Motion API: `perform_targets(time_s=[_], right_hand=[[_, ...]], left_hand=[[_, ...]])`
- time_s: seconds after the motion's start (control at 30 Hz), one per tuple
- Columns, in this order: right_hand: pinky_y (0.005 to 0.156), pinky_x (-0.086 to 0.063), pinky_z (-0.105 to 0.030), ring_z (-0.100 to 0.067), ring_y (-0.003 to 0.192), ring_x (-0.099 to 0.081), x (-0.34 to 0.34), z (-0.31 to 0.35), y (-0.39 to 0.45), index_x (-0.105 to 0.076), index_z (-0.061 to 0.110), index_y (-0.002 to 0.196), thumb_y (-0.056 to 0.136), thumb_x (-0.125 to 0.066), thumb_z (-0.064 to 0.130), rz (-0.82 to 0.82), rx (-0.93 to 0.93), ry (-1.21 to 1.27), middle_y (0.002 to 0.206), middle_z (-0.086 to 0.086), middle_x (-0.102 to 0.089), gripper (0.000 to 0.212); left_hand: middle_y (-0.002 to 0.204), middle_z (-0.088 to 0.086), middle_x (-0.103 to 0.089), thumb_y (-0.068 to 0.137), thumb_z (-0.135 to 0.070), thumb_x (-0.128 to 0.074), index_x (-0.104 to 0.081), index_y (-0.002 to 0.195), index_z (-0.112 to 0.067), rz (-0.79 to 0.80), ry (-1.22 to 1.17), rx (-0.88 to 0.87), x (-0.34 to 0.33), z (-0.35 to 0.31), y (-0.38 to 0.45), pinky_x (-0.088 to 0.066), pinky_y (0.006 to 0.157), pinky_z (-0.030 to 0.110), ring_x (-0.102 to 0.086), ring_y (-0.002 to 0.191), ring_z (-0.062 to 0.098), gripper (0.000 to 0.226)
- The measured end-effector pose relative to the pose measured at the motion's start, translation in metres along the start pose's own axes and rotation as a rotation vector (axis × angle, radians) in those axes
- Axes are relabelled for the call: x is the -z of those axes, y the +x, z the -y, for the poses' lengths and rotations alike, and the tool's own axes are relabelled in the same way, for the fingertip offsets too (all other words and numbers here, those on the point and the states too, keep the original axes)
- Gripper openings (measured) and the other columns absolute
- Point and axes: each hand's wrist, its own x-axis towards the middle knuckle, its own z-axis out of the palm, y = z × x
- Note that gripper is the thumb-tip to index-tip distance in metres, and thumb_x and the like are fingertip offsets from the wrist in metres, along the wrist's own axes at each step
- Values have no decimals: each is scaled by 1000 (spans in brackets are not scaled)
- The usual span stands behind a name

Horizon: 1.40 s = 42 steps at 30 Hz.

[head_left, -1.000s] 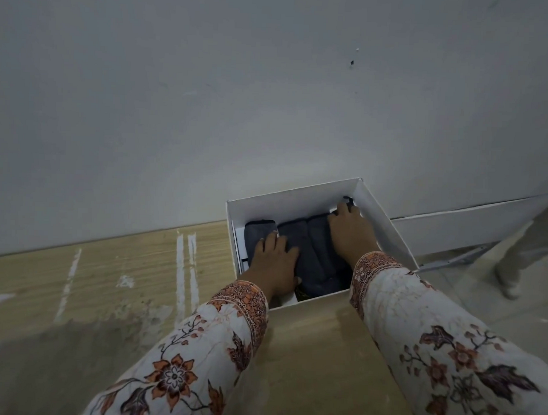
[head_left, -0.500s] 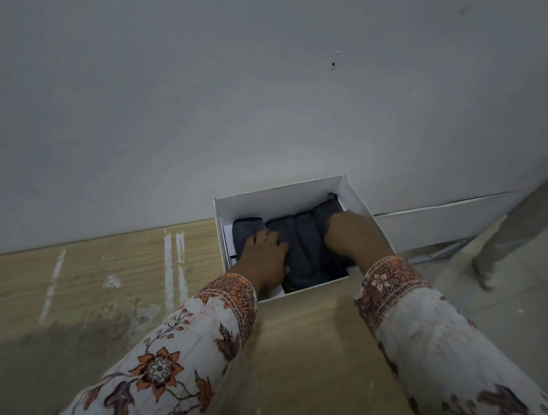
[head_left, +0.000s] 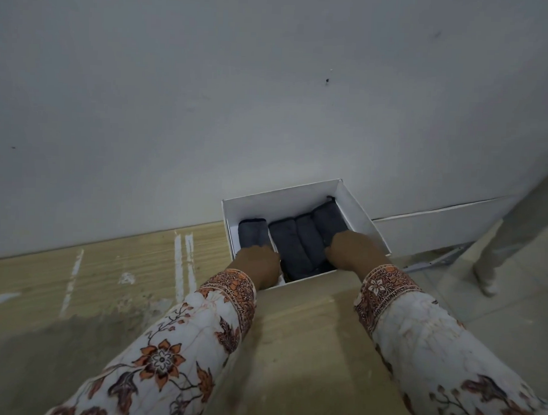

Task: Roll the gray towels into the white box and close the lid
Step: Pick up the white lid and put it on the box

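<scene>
gripping soft rolled gray towels [head_left: 288, 243]

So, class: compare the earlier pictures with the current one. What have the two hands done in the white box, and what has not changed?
Both hands drew back toward the near wall of the white box: the left hand off the rolls' tops, the right hand from the far corner. Four gray towel rolls now show, in the same order. The box is open as before; no lid shows.
</scene>
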Motion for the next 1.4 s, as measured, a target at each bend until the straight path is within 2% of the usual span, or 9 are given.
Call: perform_targets(time_s=[0.27,0.43,0.57,0.77,0.97,1.23,1.4], right_hand=[[80,-50,-36,-32,98,-63,36,49,-22,-66,14,100,90,-49,32,-343,92,310,103,-12,-69,27],[78,-50,-35,-29,96,-61,56,107,-40,-66,17,101,88,-52,27,-433,191,459,103,-7,-69,22],[72,-46,-31,-24,91,-61,57,158,-54,-67,18,100,91,-52,27,-470,303,476,98,-3,-70,19],[71,-49,-30,-21,86,-63,49,258,-82,-69,20,100,90,-54,27,-390,408,524,94,0,-71,19],[73,-50,-29,-19,87,-64,34,381,-107,-69,22,102,89,-55,28,-297,492,572,94,3,-72,20],[75,-50,-30,-19,89,-64,0,547,-131,-67,22,102,86,-57,27,-154,605,651,94,3,-70,20],[85,-49,-33,-24,103,-62,-30,625,-144,-59,19,123,88,-59,29,39,680,559,115,-6,-66,37]], left_hand=[[112,10,-59,87,-21,-49,-61,108,-16,-308,-50,-11,38,19,-37,-47,76,39,-58,103,34,25],[113,7,-61,93,-24,-46,-61,117,-20,-446,-61,114,53,69,-76,-48,83,40,-59,104,30,29],[115,2,-61,95,-31,-46,-62,116,-24,-524,-111,225,51,116,-115,-46,85,38,-58,106,24,28],[111,0,-63,93,-32,-47,-64,110,-24,-628,-180,382,43,188,-183,-46,83,35,-59,102,23,25],[110,1,-64,93,-30,-48,-65,109,-22,-629,-211,530,17,282,-267,-46,84,36,-59,101,24,25],[117,4,-61,91,-29,-47,-62,115,-22,-489,-253,765,-50,411,-377,-45,90,37,-56,109,26,29],[128,7,-53,93,-32,-45,-53,127,-21,-299,-256,871,-100,471,-424,-41,96,39,-49,117,28,36]])
